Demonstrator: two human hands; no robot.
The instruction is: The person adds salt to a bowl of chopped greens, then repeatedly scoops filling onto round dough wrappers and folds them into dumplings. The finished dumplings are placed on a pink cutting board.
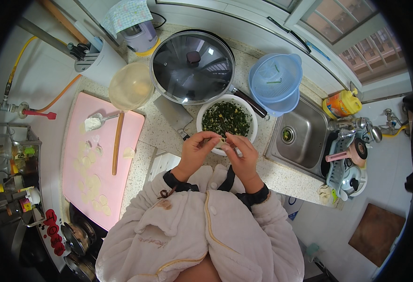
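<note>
Both my hands meet over the near rim of a white bowl [254, 121] of chopped green filling [227, 114]. Between the fingertips of my left hand [199, 149] and my right hand [241, 155] is a small dumpling [221, 141], its dough wrapper pinched from both sides. A pink mat [122, 197] lies at the left, with several round dough wrappers [93, 181] scattered over it. On the same mat are a wooden rolling pin [117, 144] and a metal scoop with white flour [93, 122]. Part of the dumpling is hidden by my fingers.
A large lidded pan [192, 77] stands behind the bowl, its handle pointing right. A cleaver [173, 112] lies left of the bowl. Blue colanders [275, 81], a steel sink [303, 137] and a dish rack [338, 172] are at the right; a translucent bowl [130, 88] touches the mat's far edge.
</note>
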